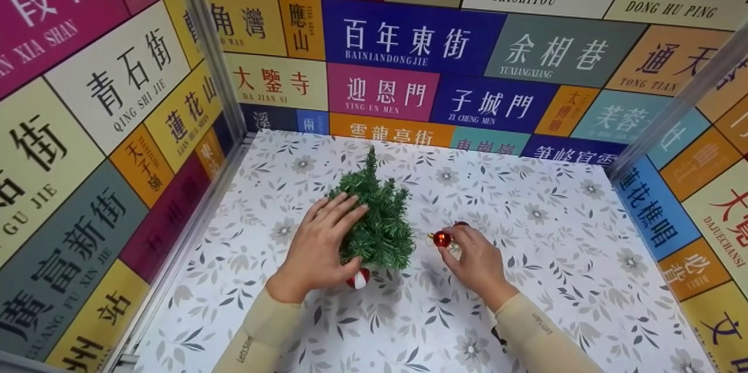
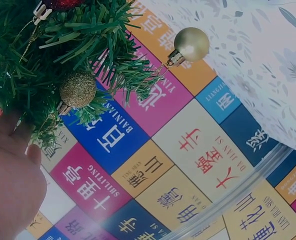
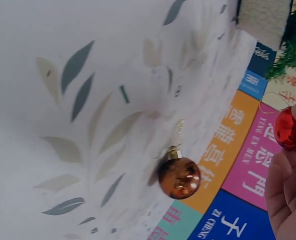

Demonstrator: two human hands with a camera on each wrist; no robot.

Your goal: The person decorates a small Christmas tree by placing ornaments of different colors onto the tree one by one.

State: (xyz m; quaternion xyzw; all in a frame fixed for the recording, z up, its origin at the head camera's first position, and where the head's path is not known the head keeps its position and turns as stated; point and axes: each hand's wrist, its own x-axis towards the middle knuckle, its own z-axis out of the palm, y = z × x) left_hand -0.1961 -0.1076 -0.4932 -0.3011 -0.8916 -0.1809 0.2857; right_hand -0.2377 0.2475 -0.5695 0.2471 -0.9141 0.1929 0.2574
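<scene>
Green tree [image 1: 383,224] on leaf-patterned white table [image 1: 526,186]; sign-covered walls [image 1: 409,40] around.

- Dressed in long, close-fitting sleeves of pale beige-yellow, with left sleeve [image 1: 266,321] and right sleeve [image 1: 534,331] alike in colour and cut
- Covered down to the wrists, with each cuff [image 1: 285,299] ending in a plain edge
- Marked along the left forearm with small dark lettering [image 1: 244,349], partly legible as "Let's"
- Marked similarly on the right forearm, too small to read fully
- Bare beyond the cuffs, on left hand [image 1: 321,244] and right hand [image 1: 476,262]
</scene>
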